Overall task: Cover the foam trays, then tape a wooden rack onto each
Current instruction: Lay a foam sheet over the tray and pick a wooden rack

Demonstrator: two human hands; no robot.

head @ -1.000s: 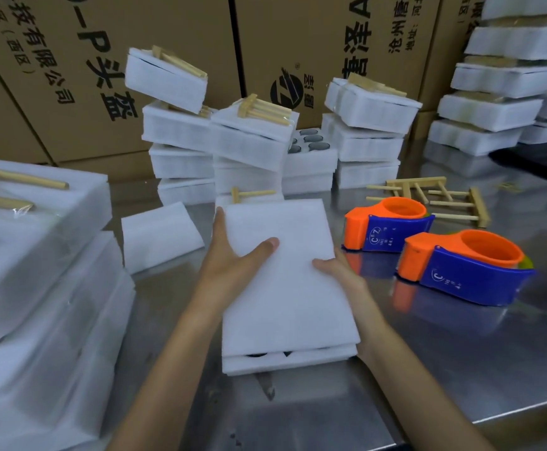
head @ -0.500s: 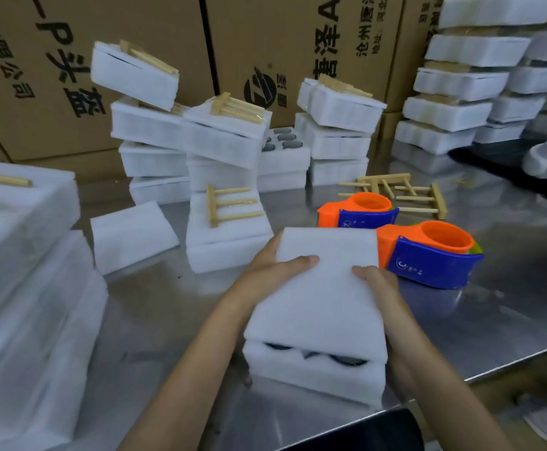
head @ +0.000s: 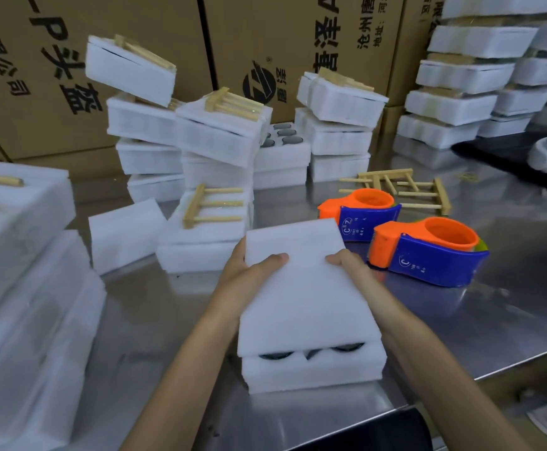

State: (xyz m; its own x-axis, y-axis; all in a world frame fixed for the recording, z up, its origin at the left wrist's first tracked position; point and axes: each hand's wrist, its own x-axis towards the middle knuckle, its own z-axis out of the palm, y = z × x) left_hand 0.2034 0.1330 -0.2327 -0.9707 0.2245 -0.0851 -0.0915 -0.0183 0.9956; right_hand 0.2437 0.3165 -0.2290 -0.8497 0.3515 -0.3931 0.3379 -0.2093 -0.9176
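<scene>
A white foam tray (head: 311,372) with a white foam cover sheet (head: 304,288) on top is lifted near the table's front edge; dark round items show in the gap between them. My left hand (head: 249,271) grips the left side, thumb on top of the cover. My right hand (head: 347,265) grips the right side, fingers curled over the cover. Two loose wooden racks (head: 405,188) lie behind two orange and blue tape dispensers (head: 428,252). A taped tray with a wooden rack (head: 210,205) sits just left of the held one.
Stacks of taped foam trays (head: 200,131) stand at the back against cardboard boxes (head: 102,60). More stacks fill the left (head: 14,255) and back right (head: 467,76). A loose foam sheet (head: 122,232) lies on the steel table (head: 509,304).
The covered tray has been picked up from the table middle and drawn toward me and to the right, uncovering the taped tray with a rack behind it. Both hands keep their hold.
</scene>
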